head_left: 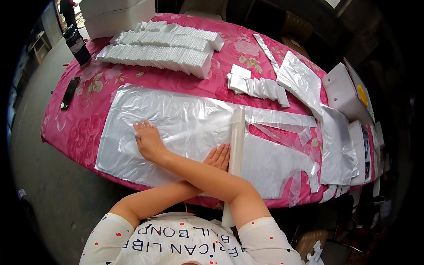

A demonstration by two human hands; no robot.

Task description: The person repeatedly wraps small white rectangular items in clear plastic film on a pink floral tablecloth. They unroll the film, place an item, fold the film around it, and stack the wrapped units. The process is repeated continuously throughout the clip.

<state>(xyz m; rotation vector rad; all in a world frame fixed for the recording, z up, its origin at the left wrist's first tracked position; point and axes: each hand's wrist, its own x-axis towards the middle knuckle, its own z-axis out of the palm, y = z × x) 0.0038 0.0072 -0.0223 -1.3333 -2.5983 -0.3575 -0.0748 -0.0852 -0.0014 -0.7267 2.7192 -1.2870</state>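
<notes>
Spread flat, the right hand (148,141) is being rested on plastic film (181,115), the left hand (217,156) likewise beside a tube (237,137); even pressure is being advised.

A table (84,139) under a pink, rose-patterned cloth, well loaded.
I can see a black phone (70,93) lying at the frame's left; a dark bottle (77,47) stands above it, near a large white box (117,18) at the upper left; rows of folded white pieces (163,51) run along the upper middle, with a smaller fanned group (260,87) to their right; translucent plastic sheets (190,112) spread across the centre; wrinkled silvery plastic (302,79) lies towards the right.
</notes>
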